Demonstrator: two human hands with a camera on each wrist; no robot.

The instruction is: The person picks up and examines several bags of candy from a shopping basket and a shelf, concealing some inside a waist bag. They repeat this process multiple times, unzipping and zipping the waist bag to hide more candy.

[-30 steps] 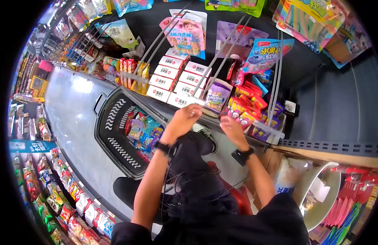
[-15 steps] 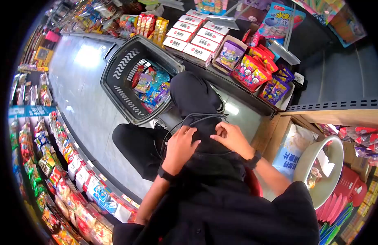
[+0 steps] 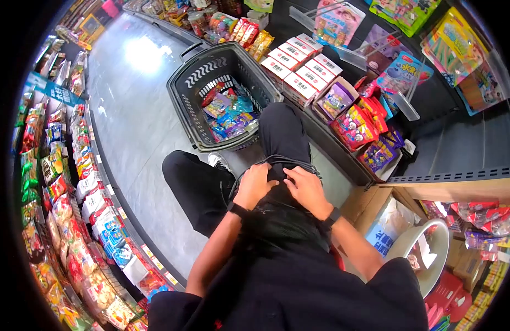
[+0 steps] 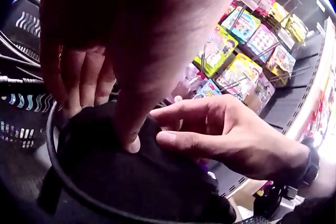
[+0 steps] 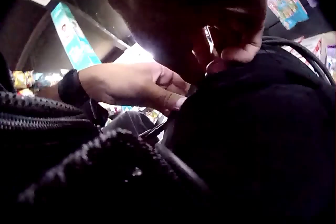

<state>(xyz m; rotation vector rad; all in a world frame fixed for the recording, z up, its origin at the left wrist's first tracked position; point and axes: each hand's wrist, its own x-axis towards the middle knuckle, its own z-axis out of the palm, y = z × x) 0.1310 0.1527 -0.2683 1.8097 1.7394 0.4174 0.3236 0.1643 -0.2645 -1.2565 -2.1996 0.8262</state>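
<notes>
Both hands are down on the lap here: the person crouches in a shop aisle, and the left hand [image 3: 255, 185] and right hand [image 3: 305, 188] sit side by side, almost touching, on a bunch of black fabric [image 4: 131, 182] over the raised right thigh, near the middle of the scene. From the left wrist view the left thumb presses straight down into the fabric while its 4 fingers curl round the far edge, so that hand has a grip on it. The right hand comes in from the right with thumb and forefinger drawn together, tips on the same fabric just beside the left thumb (whether they actually nip any cloth, I cannot tell). A black cable [image 4: 48, 140] loops round the left and near side of the fabric. Each wrist wears a black band [image 3: 236, 209]. Just beyond the knees, on the grey floor [image 3: 133, 110], stands a black shopping basket [image 3: 205, 69] with bright snack packets [image 3: 230, 113] inside, and to its right a low shelf carries white and red boxes [image 3: 299, 69]
</notes>
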